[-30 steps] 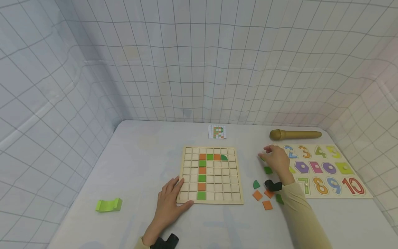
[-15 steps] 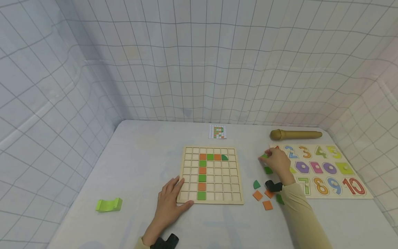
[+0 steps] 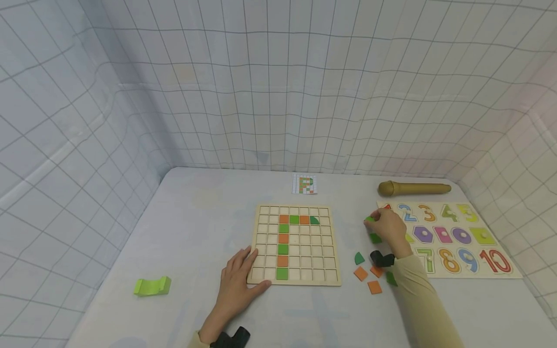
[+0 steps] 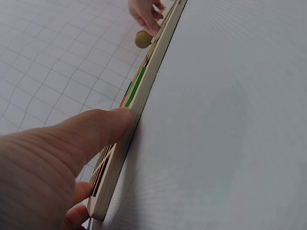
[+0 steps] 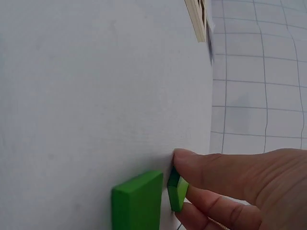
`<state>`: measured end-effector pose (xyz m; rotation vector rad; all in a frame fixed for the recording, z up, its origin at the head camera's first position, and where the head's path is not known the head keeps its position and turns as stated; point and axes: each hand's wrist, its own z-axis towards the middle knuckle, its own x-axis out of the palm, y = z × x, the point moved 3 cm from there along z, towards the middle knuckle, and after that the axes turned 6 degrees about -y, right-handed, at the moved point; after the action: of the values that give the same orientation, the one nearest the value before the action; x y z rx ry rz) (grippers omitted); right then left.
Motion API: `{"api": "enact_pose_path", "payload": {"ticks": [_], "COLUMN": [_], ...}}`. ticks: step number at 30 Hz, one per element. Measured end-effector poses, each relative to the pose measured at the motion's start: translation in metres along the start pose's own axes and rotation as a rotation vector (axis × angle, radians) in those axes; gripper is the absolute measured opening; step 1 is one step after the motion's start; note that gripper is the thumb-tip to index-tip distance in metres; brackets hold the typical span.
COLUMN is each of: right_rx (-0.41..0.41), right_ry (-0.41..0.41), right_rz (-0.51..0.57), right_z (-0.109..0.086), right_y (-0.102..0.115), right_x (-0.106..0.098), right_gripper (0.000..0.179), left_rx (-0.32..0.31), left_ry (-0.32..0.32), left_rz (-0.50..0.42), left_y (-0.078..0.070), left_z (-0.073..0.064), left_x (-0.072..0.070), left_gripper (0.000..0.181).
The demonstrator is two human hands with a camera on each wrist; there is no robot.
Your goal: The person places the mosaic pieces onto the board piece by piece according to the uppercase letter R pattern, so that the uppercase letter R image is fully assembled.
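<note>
The green tile (image 5: pixel 178 193) is sitting to the right of the grid board, near the number puzzle (image 3: pixel 470 274), with the right hand (image 3: pixel 388 226) pinching it between thumb and fingers; whether it is clearing the surface (image 3: pixel 196 217), I cannot tell. Just beside it a second green piece (image 5: pixel 135 203) is lying loose, and nearer the person a dark green quarter-round (image 3: pixel 359 258), three orange squares (image 3: pixel 374 287) and one partly hidden green piece are waiting. The grid board (image 3: pixel 305 250) is carrying nine pieces: a column of six, with three more running right from its top. The left hand (image 3: pixel 237 282) is resting there at the near left corner, fingers loosely spread, holding no tile. Beyond it a picture card (image 3: pixel 304 184) is showing a fuller, R-like pattern; I am judging the work a little past halfway, the upright and top bar standing, the curve and leg lacking.
</note>
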<state>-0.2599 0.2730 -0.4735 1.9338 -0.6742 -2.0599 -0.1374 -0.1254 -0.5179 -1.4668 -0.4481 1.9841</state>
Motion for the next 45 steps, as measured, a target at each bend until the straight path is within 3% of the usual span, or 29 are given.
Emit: {"api": "enact_pose_path", "payload": {"ticks": [11, 21, 28, 36, 45], "right_rx": [0.006, -0.112, -0.17, -0.333, -0.378], "right_ry": [0.059, -0.065, -0.096, -0.123, -0.029], "right_rz": [0.049, 0.061, 0.136, 0.271, 0.335], "right_z": [0.0, -0.006, -0.011, -0.014, -0.02], "right_y": [0.006, 0.006, 0.022, 0.05, 0.079], "right_x": [0.002, 0.004, 0.01, 0.027, 0.04], "right_gripper": [0.029, 0.019, 0.016, 0.018, 0.013], "left_rx": [0.001, 0.006, -0.003, -0.002, 0.0], "left_ry": [-0.001, 0.002, 0.012, 0.012, 0.006], "left_rz": [-0.007, -0.013, -0.007, -0.005, -0.016], "left_y": [0.001, 0.0, 0.0, 0.0, -0.001], "left_z": [0.0, 0.0, 0.0, 0.0, 0.0], "left_x": [0.001, 0.0, 0.0, 0.0, 0.0], "left_gripper": [0.08, 0.08, 0.08, 0.08, 0.08]}}
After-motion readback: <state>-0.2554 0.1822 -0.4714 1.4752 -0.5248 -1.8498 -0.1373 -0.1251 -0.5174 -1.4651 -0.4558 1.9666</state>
